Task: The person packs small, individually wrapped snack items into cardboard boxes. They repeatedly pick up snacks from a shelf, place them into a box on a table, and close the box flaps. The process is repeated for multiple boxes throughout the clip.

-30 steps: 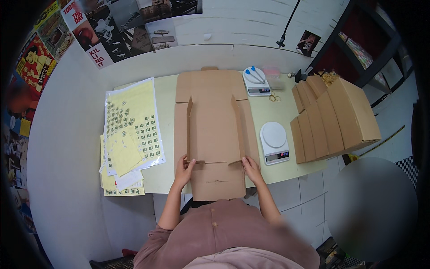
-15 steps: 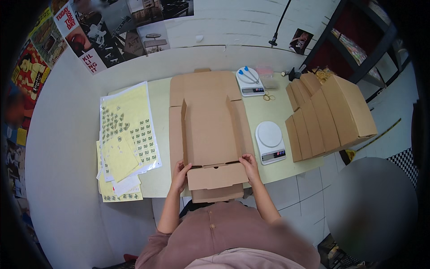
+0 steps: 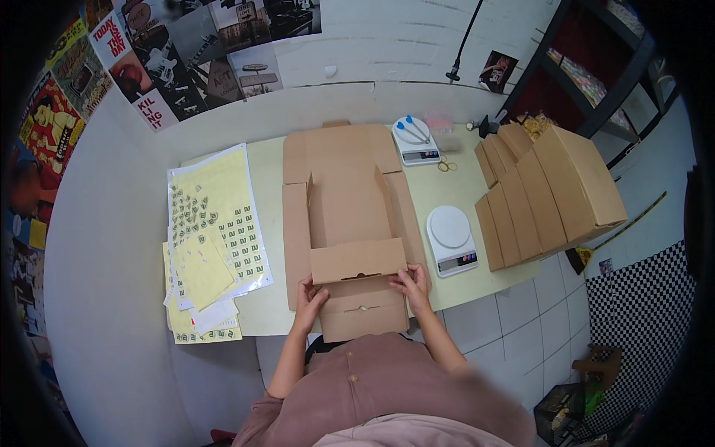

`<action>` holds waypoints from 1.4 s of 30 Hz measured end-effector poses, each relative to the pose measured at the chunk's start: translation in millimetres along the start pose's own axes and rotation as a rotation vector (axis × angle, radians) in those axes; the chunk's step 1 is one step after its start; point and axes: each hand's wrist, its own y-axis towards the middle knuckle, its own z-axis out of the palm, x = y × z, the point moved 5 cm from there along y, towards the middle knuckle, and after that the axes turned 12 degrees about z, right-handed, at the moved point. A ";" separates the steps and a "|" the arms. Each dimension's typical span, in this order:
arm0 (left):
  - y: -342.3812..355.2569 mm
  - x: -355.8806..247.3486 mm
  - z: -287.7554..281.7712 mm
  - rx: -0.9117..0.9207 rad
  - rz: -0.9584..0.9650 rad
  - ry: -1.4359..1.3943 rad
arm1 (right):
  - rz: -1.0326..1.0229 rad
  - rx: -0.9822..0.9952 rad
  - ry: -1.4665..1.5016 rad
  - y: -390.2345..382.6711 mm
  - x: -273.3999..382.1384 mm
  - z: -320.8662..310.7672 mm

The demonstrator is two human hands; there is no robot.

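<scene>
A flat brown cardboard box (image 3: 348, 208) lies on the pale table, its two long side walls standing up and its near end panel (image 3: 356, 253) folded up and over toward the far side. My left hand (image 3: 309, 298) holds the box's near left corner, thumb toward the middle. My right hand (image 3: 410, 285) grips its near right corner with bent fingers. A slotted lower flap (image 3: 363, 316) hangs toward my body between my forearms.
Yellow sticker sheets (image 3: 208, 171) lie at the left. Right of the box are a white scale (image 3: 450, 229), another scale (image 3: 414, 138) with blue-tipped tools, gold scissors (image 3: 447, 165) and stacked boxes (image 3: 567, 190). A black shelf (image 3: 581, 67) stands back right.
The near end panel has flipped up and away from me over the box's inside. Both hands have shifted slightly at the corners, and the lower flap shows more.
</scene>
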 end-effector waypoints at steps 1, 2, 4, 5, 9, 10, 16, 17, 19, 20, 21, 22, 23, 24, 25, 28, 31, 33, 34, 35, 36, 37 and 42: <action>2.1 -3.6 2.5 -0.062 -0.040 0.010 | 0.036 -0.068 -0.086 3.3 -2.1 -3.4; 4.3 -6.1 5.0 -0.122 -0.079 0.020 | 0.073 -0.137 -0.172 8.6 -4.7 -8.0; 8.3 -3.6 2.0 -0.183 -0.124 0.059 | -0.141 -0.333 -0.477 7.9 9.9 -7.6; 11.9 1.5 -1.9 -0.183 -0.129 0.088 | -0.396 -0.457 -0.692 0.4 23.2 2.1; 17.3 7.0 -8.3 -0.196 -0.132 0.164 | -0.922 -0.307 -1.416 -28.8 64.1 64.7; 18.6 6.0 -5.0 -0.180 -0.143 0.185 | -0.946 -0.219 -1.424 -29.6 62.7 71.5; 23.6 3.9 -1.7 -0.168 -0.174 0.236 | -0.473 0.127 -1.692 7.6 24.7 73.2; 23.6 0.3 -1.5 -0.161 -0.166 0.240 | -0.421 0.143 -1.722 11.6 25.5 75.1; 25.9 -0.3 -5.9 -0.086 -0.158 0.404 | -0.395 0.180 -1.815 19.1 22.9 78.1; 28.6 2.0 -13.6 -0.015 -0.157 0.562 | -0.422 0.199 -1.878 25.2 18.9 78.6; 31.5 4.8 -18.7 0.057 -0.154 0.720 | -0.448 0.217 -1.941 29.1 16.0 78.7; 33.5 0.8 -18.3 0.084 -0.108 0.731 | -0.536 0.228 -1.859 27.5 18.0 82.1; 35.3 -4.3 -17.3 0.111 -0.062 0.741 | -0.621 0.237 -1.775 24.9 19.5 84.6; 37.5 -8.0 -15.8 0.139 -0.015 0.751 | -0.704 0.245 -1.688 22.6 21.5 86.7; 37.8 -8.4 -14.8 0.119 0.005 0.670 | -0.654 0.285 -1.707 24.6 17.5 85.8; 35.5 -1.2 -13.3 0.075 0.038 0.497 | -0.504 0.386 -1.770 34.1 11.4 84.1; 36.4 4.6 -19.5 0.108 0.032 0.511 | -0.417 0.436 -1.790 39.1 12.3 90.1; 36.1 5.4 -17.3 0.116 -0.007 0.455 | -0.434 0.444 -1.722 36.9 15.0 91.2; 37.2 2.9 -14.6 0.125 -0.024 0.425 | -0.395 0.470 -1.743 37.9 13.5 89.5; 38.2 -0.5 -14.0 0.151 -0.054 0.416 | -0.354 0.495 -1.764 39.0 11.7 87.6; 39.5 -4.8 -13.5 0.179 -0.084 0.407 | -0.311 0.519 -1.783 39.9 11.0 85.7; 42.1 -10.5 -13.3 0.197 -0.107 0.396 | -0.227 0.585 -1.624 39.5 19.2 89.6; 83.9 -21.9 -21.7 0.175 -0.102 0.432 | -0.257 0.362 -0.966 67.9 100.0 110.5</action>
